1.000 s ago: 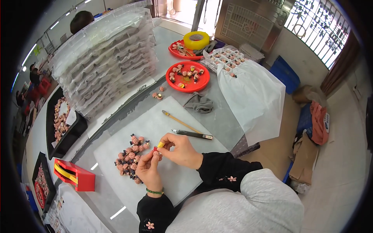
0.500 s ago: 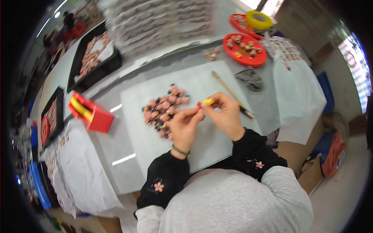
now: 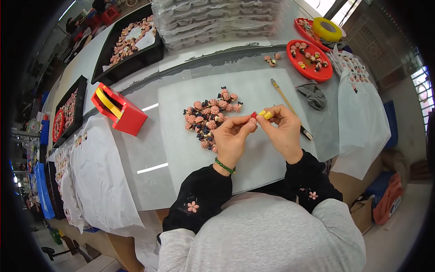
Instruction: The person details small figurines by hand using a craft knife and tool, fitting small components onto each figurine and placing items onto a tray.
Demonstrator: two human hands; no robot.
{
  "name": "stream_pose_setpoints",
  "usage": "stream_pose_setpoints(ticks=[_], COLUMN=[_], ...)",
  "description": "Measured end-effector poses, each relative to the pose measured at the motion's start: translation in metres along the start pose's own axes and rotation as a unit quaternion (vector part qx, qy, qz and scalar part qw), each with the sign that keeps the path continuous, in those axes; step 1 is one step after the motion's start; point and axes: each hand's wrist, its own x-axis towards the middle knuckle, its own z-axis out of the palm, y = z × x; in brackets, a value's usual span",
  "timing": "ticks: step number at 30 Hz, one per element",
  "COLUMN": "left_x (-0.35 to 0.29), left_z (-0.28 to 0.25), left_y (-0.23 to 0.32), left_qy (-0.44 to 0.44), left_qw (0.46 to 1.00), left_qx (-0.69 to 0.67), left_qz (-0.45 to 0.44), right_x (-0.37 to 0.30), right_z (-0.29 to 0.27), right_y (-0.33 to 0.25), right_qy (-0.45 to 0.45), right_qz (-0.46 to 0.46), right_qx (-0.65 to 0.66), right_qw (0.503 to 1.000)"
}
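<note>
Above a white sheet (image 3: 272, 172), my two hands meet at the fingertips. Thumb and fingers of my left hand (image 3: 231, 138) pinch a small pink bumpy piece (image 3: 252, 120), with a red bit (image 3: 254, 114) at its top. My right hand (image 3: 284, 133) is closed on a small yellow piece (image 3: 264, 114), right beside the red one. Whether these parts are joined cannot be made out. Just left of my hands lies a heap of small pink flower-like figures (image 3: 212, 111) with dark blue bows. A thin brush with a wooden handle (image 3: 283, 96) rests to the right.
A red tape dispenser (image 3: 131, 117) stands at left. Black trays (image 3: 131, 63) of pink pieces sit farther back. At back right are a red dish (image 3: 324, 75), a yellow tape roll (image 3: 327, 30) and a grey cloth (image 3: 312, 94). Stacked clear trays (image 3: 217, 22) rise at the back.
The view has shifted, so the table's things appear lower-left or farther right in it. Both hands keep their pinch, and the red and yellow bits still meet between the fingertips.
</note>
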Motion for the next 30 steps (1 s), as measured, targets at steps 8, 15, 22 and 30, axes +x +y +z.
stream_pose_setpoints(ticks=[8, 15, 22, 30], left_x=[0.002, 0.000, 0.003, 0.005], left_z=[-0.001, 0.000, -0.004, -0.005], left_y=[0.002, 0.001, 0.006, 0.005], left_qy=[0.019, 0.008, 0.010, 0.009], left_qw=[1.000, 1.000, 0.999, 0.998], left_qx=[-0.024, 0.010, -0.040, -0.057], left_qz=[0.007, 0.006, -0.004, -0.030], right_x=[-0.001, 0.001, -0.005, 0.003], right_z=[-0.002, -0.001, -0.017, -0.014], right_y=[0.002, -0.001, -0.001, 0.001], right_qy=[-0.003, 0.002, -0.031, 0.020], right_qz=[-0.011, -0.019, 0.002, 0.027], right_qx=[-0.022, -0.032, -0.117, 0.051], right_qw=[1.000, 0.999, 0.993, 0.998])
